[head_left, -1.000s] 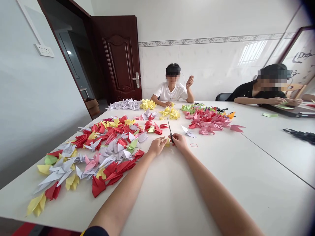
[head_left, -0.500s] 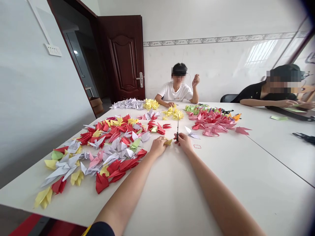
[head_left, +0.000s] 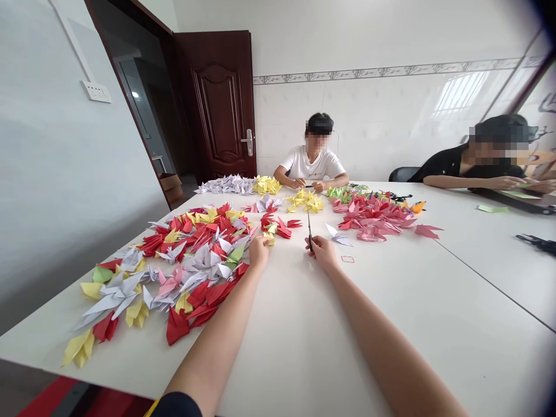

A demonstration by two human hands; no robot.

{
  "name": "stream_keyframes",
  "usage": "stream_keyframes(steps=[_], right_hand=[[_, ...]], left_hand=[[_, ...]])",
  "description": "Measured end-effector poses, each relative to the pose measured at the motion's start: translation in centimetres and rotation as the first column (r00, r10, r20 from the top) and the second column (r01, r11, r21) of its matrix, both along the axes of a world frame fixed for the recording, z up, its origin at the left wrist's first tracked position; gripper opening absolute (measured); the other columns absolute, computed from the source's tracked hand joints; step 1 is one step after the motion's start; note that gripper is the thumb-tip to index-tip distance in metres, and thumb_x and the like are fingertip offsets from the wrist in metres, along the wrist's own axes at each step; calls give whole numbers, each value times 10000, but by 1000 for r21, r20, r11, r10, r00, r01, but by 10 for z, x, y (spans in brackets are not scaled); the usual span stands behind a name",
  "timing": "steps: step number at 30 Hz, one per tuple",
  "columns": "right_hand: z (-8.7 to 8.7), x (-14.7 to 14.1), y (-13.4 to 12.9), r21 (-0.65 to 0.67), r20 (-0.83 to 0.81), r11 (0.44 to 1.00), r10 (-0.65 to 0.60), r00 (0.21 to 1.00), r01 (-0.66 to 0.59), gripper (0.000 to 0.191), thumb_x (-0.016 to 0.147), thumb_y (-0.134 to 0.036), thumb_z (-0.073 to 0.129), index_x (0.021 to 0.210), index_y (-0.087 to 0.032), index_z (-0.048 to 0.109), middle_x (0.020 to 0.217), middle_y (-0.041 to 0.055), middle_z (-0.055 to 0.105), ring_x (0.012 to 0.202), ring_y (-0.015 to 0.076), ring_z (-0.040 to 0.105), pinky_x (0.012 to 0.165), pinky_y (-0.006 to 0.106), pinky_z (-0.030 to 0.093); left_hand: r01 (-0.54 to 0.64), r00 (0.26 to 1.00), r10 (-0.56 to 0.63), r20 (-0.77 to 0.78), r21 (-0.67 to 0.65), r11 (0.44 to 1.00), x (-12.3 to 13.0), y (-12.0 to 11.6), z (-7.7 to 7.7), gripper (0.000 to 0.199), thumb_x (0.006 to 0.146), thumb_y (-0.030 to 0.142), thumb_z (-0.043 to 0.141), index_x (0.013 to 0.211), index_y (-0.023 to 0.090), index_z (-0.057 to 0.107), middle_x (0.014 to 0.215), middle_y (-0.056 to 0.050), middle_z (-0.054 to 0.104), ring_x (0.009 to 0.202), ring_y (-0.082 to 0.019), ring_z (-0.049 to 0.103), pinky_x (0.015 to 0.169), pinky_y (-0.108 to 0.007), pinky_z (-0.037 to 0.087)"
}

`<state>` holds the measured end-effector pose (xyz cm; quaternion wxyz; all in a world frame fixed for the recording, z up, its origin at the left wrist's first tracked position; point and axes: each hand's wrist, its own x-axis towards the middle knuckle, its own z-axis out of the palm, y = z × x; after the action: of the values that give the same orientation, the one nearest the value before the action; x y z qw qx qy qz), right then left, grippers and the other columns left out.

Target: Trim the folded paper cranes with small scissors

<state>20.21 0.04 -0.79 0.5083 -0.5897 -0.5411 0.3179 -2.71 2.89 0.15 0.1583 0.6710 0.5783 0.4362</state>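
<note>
My left hand (head_left: 259, 251) is by the right edge of the mixed pile, its fingers closed on a small yellow folded-paper crane (head_left: 270, 238), mostly hidden by the hand. That crane lies close to red and green cranes (head_left: 283, 228). In my right hand (head_left: 322, 251) are slim scissors (head_left: 310, 230), seen edge-on, with a dark handle and thin blades pointing away from me. A white paper crane (head_left: 337, 235) rests just beyond this hand. The mixed pile (head_left: 204, 255) of red, white, yellow, green and pink cranes spreads along the left.
Pink cranes (head_left: 377, 217) are heaped at the right, yellow ones (head_left: 305, 201) beyond my hands, white ones (head_left: 228, 184) at the far left. One person (head_left: 311, 165) sits opposite, another (head_left: 452, 165) at the right. A black object (head_left: 538, 244) lies at the right.
My left hand has moved left and slightly away with the yellow crane. My right hand has barely shifted. The person opposite has lowered a raised hand to the table.
</note>
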Motion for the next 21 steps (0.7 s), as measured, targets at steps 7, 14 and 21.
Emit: stream_keyframes(steps=[7,14,21], right_hand=[[0,-1,0,21,11,1000,15,1000,-15,452,754,-634,633,758,-183,604,728,65,701,508,145,594,487,254,442],[4,-3,-4,12,56,1000,4,998,-4,410,770,-603,625,731,-197,586,698,38,686,495,135,582,504,249,427],[5,-4,-4,28,93,1000,-4,996,2,457,731,-654,637,705,-202,583,646,24,651,470,134,526,496,257,394]], left_hand=[[130,982,-128,136,0,992,13,-5,5,366,807,41,454,953,187,756,1160,-60,708,1140,-181,621,1030,-315,462],[137,982,-133,134,-24,990,19,-10,7,307,905,350,539,753,166,731,819,-72,737,881,-219,683,836,-318,502],[209,972,-202,118,-57,976,22,-9,-1,182,677,49,698,807,175,675,835,-30,718,748,-160,652,708,-268,497]])
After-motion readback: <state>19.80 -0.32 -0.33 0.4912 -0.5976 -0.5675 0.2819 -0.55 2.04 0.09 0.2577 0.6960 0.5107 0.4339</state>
